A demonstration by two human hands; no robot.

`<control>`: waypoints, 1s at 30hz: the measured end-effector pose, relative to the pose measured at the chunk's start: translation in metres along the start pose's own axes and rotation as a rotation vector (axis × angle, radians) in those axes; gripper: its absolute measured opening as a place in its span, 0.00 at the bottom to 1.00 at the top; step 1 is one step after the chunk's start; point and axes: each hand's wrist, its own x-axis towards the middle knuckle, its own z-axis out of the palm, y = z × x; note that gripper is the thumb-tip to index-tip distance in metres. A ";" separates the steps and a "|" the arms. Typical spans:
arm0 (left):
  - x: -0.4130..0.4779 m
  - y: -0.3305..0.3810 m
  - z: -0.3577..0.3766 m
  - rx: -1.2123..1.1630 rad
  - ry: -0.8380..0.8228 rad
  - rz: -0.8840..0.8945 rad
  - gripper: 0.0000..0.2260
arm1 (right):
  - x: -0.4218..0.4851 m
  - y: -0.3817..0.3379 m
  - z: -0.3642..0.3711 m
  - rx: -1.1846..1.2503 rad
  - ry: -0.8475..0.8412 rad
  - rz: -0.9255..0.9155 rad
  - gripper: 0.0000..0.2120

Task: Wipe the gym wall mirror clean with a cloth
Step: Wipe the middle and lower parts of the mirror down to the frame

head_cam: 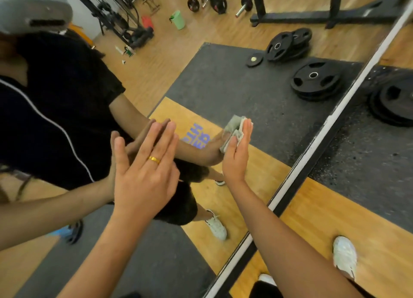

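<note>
Here right hand (237, 157) presses cloth (235, 127) to mirror (223, 85); left hand (143, 172) flat.

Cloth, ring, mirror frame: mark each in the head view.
cloth (239, 134): head view, bunched folds at its middle.
ring (154, 159): head view, top of the gold band.
mirror frame (314, 141): head view, white edge strip.

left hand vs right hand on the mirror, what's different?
The left hand lies bare on the mirror, fingers spread; the right hand presses a grey cloth to it, fingers together. The left hand wears a gold ring; none shows on the right hand. Both are flat, fingers straight, against the glass.
</note>
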 end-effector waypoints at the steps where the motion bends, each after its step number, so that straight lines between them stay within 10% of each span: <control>1: 0.000 0.000 -0.003 0.000 -0.030 0.005 0.23 | -0.002 0.009 -0.007 -0.009 -0.006 0.061 0.24; 19: 0.195 -0.033 -0.024 0.114 -0.253 0.972 0.28 | 0.025 -0.007 -0.008 0.018 0.019 0.002 0.25; 30: 0.206 -0.035 0.000 0.259 -0.334 1.012 0.32 | 0.025 -0.045 0.021 0.047 0.030 -0.142 0.27</control>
